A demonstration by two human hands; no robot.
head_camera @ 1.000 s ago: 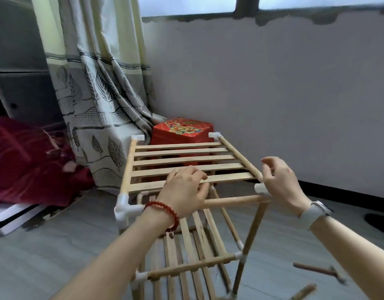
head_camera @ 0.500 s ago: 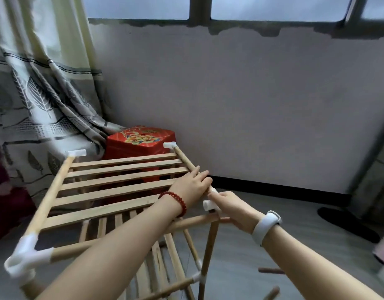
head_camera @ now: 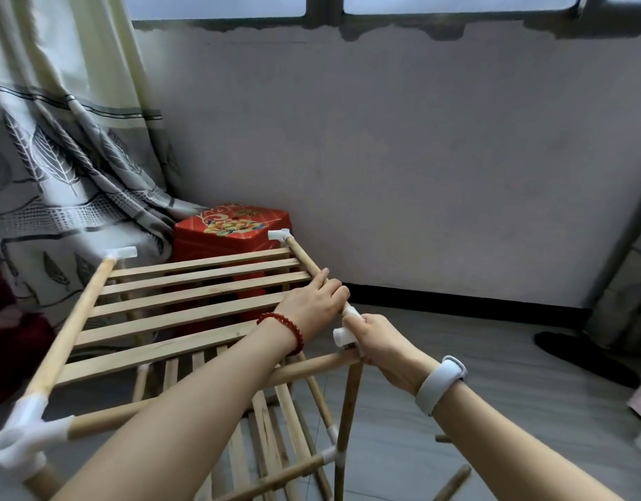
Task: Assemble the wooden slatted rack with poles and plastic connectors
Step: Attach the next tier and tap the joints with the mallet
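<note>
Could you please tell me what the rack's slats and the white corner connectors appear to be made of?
The slats look like pale, unpainted wood: faint grain, matte surface. The corner connectors look like moulded white plastic: smooth, uniform colour, slight sheen, rounded sockets. The exact wood or plastic type cannot be told.

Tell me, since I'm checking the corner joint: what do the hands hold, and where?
Left hand grips the top side pole at its near end; right hand grips the white connector there.
</note>
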